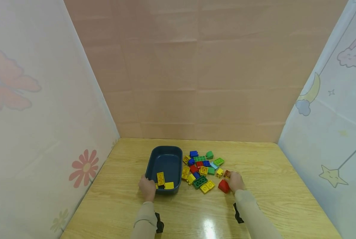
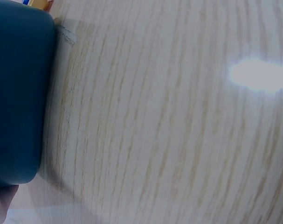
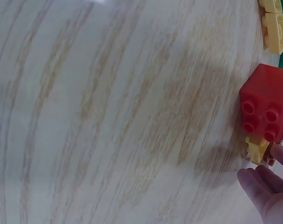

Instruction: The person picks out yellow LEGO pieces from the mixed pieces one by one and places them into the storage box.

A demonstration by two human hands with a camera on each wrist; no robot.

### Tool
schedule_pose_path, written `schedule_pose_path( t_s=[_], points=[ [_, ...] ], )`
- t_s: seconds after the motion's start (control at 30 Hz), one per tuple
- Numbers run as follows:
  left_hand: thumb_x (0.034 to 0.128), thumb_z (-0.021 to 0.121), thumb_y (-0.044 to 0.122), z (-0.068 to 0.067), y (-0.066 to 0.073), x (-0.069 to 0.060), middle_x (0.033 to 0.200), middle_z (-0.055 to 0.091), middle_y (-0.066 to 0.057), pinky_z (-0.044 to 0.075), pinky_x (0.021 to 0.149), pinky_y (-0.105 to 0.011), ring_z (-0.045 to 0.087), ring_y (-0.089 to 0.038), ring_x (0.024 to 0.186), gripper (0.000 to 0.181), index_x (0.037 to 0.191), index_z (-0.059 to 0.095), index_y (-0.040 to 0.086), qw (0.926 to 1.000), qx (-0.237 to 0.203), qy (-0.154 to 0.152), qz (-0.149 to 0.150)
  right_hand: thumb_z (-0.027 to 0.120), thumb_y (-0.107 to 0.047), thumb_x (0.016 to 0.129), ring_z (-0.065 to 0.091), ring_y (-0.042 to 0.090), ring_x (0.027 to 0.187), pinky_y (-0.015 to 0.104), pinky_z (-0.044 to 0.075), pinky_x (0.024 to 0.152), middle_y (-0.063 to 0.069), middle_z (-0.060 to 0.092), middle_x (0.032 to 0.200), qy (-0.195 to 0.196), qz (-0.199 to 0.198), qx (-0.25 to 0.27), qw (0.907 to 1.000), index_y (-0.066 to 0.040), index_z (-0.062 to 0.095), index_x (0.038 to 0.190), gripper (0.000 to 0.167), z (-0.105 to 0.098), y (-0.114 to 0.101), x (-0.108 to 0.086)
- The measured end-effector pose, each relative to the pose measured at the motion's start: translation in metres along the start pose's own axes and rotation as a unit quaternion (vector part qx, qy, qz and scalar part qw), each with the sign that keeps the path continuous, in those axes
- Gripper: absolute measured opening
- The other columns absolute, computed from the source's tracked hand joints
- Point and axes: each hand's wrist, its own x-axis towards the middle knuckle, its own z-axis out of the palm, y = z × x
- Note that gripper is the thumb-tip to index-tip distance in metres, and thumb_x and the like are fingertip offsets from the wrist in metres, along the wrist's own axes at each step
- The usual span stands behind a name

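My left hand (image 1: 147,188) grips the left rim of a dark blue plastic bin (image 1: 179,159). Inside the bin's near end lie a few yellow toy bricks (image 1: 169,185). At the right edge of the brick pile, fingertips of my right hand (image 1: 235,181) are at a small orange-brown brick (image 1: 227,173); whether they pinch it cannot be made out. Just left of that hand sits a red brick (image 1: 224,186) with a slanted side, its studs facing the camera in the right wrist view (image 3: 265,102). A small yellow piece (image 3: 258,148) shows between it and the fingers.
Right of the bin, several loose bricks lie close together, among them a dark green brick (image 1: 200,182), yellow bricks (image 1: 207,187) and a blue brick (image 1: 193,154). They rest on a wood-grain table (image 1: 255,156), with a paper-covered wall (image 1: 195,99) behind it.
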Motion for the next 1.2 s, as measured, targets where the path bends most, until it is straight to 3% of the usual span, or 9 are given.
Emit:
schedule_pose_path(
  t_s=[0.1,0.27,0.43,0.57,0.67,0.83,1.07,1.2],
  points=[
    [0.0721,0.046,-0.014,0.000,0.000,0.000,0.098,0.057,-0.033,0.047,0.071,-0.051,0.055,-0.044,0.090,0.039,0.111,0.051,-0.016,1.0000,0.003,0.001,0.001,0.068,-0.010,0.077,0.049,0.017,0.063,0.031,0.043,0.055,0.014,0.061,0.079,-0.003,0.004,-0.003,1.0000,0.010,0.062,0.086,0.023,0.001,0.000,0.001],
    [0.0722,0.046,-0.014,0.000,0.001,0.000,0.098,0.057,-0.033,0.047,0.070,-0.050,0.056,-0.044,0.090,0.039,0.111,0.051,-0.016,1.0000,0.000,0.004,0.002,0.069,-0.008,0.075,0.048,0.018,0.061,0.032,0.043,0.054,0.011,0.059,0.072,0.007,0.001,-0.003,1.0000,0.009,0.060,0.081,0.020,0.001,0.000,0.003],
    [0.0718,0.046,-0.014,0.000,0.000,0.000,0.098,0.057,-0.033,0.047,0.071,-0.050,0.056,-0.044,0.090,0.041,0.112,0.051,-0.016,1.0000,-0.009,0.003,0.003,0.065,-0.001,0.075,0.049,0.019,0.063,0.032,0.044,0.056,0.013,0.059,0.074,-0.001,0.016,0.000,0.9999,0.011,0.060,0.085,0.017,0.000,-0.002,0.005],
    [0.0723,0.047,-0.014,0.000,-0.001,0.000,0.098,0.057,-0.033,0.047,0.071,-0.050,0.056,-0.044,0.090,0.041,0.113,0.051,-0.016,1.0000,-0.008,0.001,0.002,0.062,0.002,0.074,0.046,0.016,0.056,0.028,0.041,0.050,0.008,0.054,0.064,-0.012,0.020,-0.009,0.9997,0.007,0.057,0.071,0.008,0.000,-0.004,0.004],
    [0.0720,0.046,-0.014,0.000,-0.001,0.000,0.097,0.057,-0.033,0.047,0.070,-0.050,0.056,-0.044,0.090,0.040,0.112,0.051,-0.017,1.0000,-0.008,0.004,0.004,0.060,0.003,0.075,0.041,0.014,0.050,0.025,0.036,0.046,0.003,0.045,0.055,-0.015,0.009,-0.018,0.9997,-0.002,0.050,0.057,0.021,-0.001,-0.003,0.001],
    [0.0720,0.046,-0.014,0.001,-0.001,0.000,0.097,0.057,-0.033,0.047,0.070,-0.050,0.056,-0.044,0.090,0.040,0.112,0.051,-0.016,0.9999,-0.010,0.005,0.000,0.057,0.005,0.075,0.039,0.013,0.049,0.024,0.034,0.046,0.000,0.042,0.052,-0.021,0.006,-0.008,0.9997,-0.005,0.047,0.054,0.026,-0.003,-0.001,-0.002],
    [0.0727,0.045,-0.014,0.001,0.000,0.000,0.099,0.057,-0.033,0.047,0.070,-0.050,0.056,-0.044,0.090,0.041,0.113,0.051,-0.016,0.9999,-0.011,0.002,-0.002,0.060,0.004,0.076,0.042,0.017,0.053,0.030,0.037,0.047,0.006,0.045,0.057,0.027,-0.010,-0.026,0.9992,0.001,0.053,0.057,0.020,-0.008,-0.008,0.000],
    [0.0727,0.045,-0.014,0.000,0.000,0.000,0.099,0.057,-0.034,0.047,0.071,-0.050,0.056,-0.044,0.091,0.041,0.113,0.050,-0.016,0.9999,-0.014,-0.004,-0.002,0.062,0.002,0.076,0.052,0.026,0.071,0.038,0.046,0.061,0.015,0.054,0.073,0.065,-0.016,-0.027,0.9974,0.007,0.061,0.072,0.007,-0.010,-0.023,0.003]
  ],
)
